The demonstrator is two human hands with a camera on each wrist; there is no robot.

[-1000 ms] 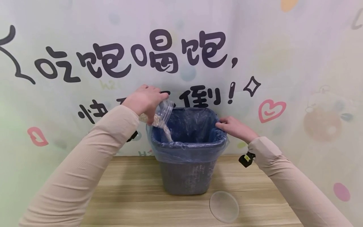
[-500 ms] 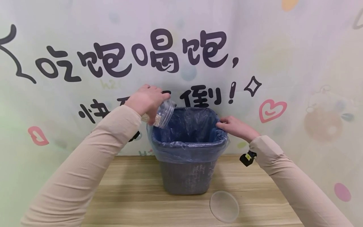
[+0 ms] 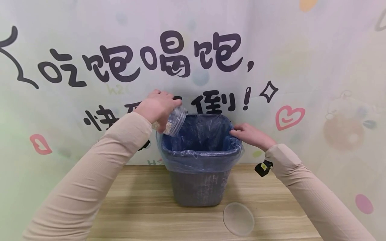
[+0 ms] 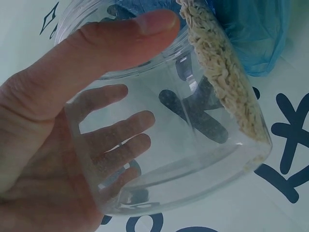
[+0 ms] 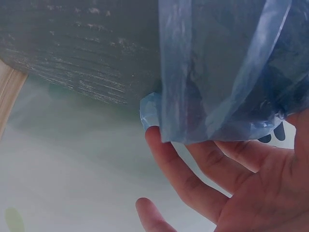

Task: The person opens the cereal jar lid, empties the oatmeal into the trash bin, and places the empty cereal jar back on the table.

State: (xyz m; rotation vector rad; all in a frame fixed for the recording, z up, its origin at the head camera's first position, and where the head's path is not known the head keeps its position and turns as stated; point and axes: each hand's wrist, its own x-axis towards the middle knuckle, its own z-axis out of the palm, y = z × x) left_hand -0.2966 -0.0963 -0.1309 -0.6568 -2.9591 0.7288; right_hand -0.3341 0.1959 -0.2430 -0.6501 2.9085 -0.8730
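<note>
My left hand [image 3: 158,107] grips a clear plastic jar [image 3: 178,119], its thumb and fingers on opposite sides. The jar tilts with its mouth over the left side of a grey trash bin [image 3: 199,190]. Pale oat-like flakes [image 4: 219,72] lie along the jar's lower wall and reach up to its mouth. A blue bin liner [image 3: 202,129] lines the bin and folds down over the rim. At the bin's right rim, my right hand [image 3: 250,134] holds the edge, thumb on top. In the right wrist view, its fingers [image 5: 193,188] lie outside, against the liner.
A round translucent lid [image 3: 238,219] lies on the wooden table [image 3: 135,207], in front of the bin and to its right. Close behind stands a pale wall covering [image 3: 301,67] with large dark characters and coloured drawings.
One second ago a stream of flakes fell from the jar into the bin; now no stream shows. The jar has shifted slightly right. The right hand keeps its place on the rim.
</note>
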